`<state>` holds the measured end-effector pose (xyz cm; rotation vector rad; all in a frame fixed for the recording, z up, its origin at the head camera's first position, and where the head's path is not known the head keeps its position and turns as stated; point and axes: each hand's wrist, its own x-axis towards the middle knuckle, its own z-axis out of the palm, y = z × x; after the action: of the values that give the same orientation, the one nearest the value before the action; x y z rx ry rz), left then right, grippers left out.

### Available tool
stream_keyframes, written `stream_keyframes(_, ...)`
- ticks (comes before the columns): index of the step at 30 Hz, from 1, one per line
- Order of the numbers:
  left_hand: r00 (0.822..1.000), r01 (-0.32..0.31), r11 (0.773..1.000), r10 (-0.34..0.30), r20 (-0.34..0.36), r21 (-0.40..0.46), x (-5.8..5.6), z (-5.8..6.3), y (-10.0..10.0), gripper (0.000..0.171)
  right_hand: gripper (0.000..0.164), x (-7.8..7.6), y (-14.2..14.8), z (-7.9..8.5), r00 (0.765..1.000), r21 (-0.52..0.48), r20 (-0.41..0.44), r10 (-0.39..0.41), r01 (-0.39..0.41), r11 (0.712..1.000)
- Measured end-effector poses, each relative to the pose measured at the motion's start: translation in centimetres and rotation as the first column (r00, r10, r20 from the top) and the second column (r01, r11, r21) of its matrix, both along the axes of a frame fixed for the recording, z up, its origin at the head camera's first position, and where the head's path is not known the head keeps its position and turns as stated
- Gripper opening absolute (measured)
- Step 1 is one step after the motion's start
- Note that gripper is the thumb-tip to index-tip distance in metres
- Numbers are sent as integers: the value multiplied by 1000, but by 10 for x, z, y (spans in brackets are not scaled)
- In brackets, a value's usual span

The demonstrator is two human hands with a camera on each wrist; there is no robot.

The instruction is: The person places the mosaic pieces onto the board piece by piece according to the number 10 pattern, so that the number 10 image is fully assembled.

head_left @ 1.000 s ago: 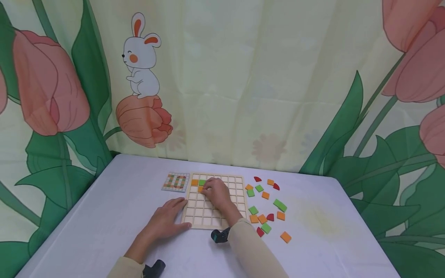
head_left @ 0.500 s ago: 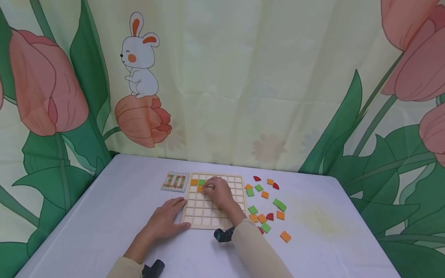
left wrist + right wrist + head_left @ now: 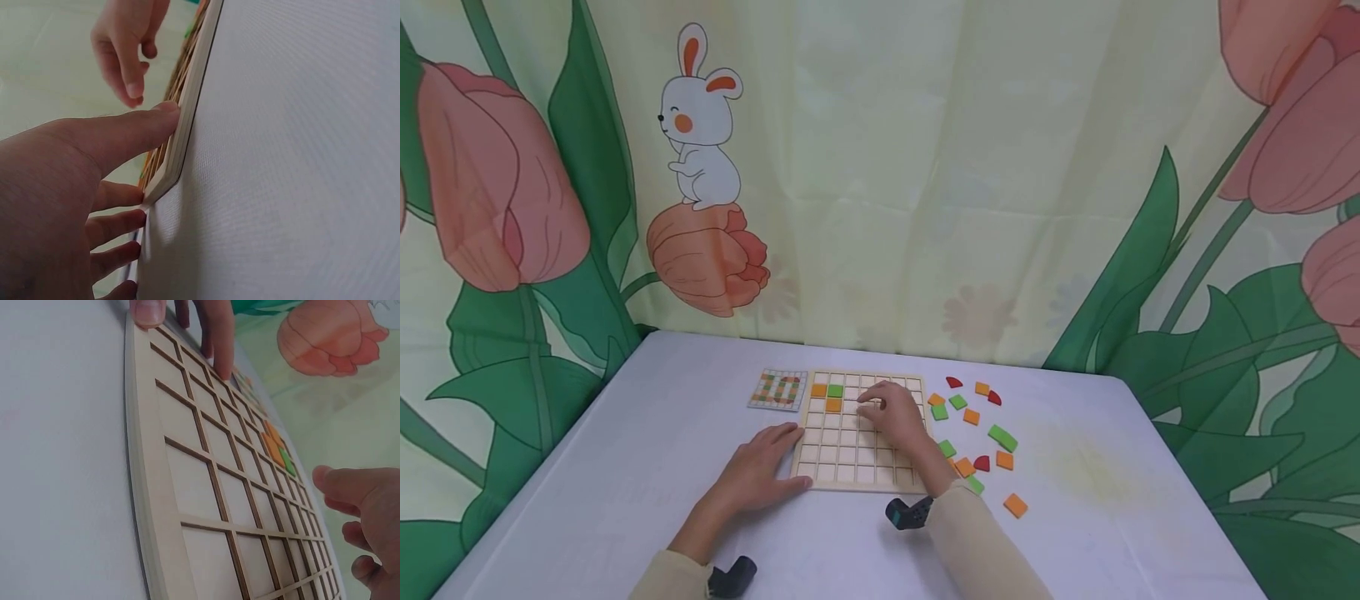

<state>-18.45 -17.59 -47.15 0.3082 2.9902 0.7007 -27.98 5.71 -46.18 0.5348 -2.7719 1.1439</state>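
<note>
A wooden grid board (image 3: pixel 847 456) lies on the table. Two orange tiles (image 3: pixel 833 406) and one green tile (image 3: pixel 835 391) sit in cells at its far left corner. My left hand (image 3: pixel 756 471) rests at the board's left side, its thumb on the near edge and its fingers extended along the side, as the left wrist view also shows. Over the board's middle hovers my right hand (image 3: pixel 893 414). Its thumb and index finger are parted, and nothing shows between them in the head view or the right wrist view.
A printed pattern card (image 3: pixel 778 391) lies left of the board. Right of it are scattered loose orange tiles (image 3: pixel 1016 505), green pieces (image 3: pixel 1003 437) and red quarter-round pieces (image 3: pixel 982 463). A curtain (image 3: pixel 880 208) hangs behind the white table (image 3: pixel 1075 533).
My right hand has moved right, away from the placed tiles, and its thumb and index finger have spread apart. The left hand has stayed at the board's edge.
</note>
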Motion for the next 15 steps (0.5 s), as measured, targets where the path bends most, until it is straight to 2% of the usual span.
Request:
stream_keyframes(12, 1000, -11, 1000, 11, 2, 13, -1, -3, -1, 80, 14, 8, 23, 2, 999, -44, 7, -36, 36, 998)
stream_keyframes(15, 1000, -4, 1000, 4, -3, 11, -2, -4, -1, 80, 13, 9, 30, 1, 998, -42, 12, -68, 68, 997)
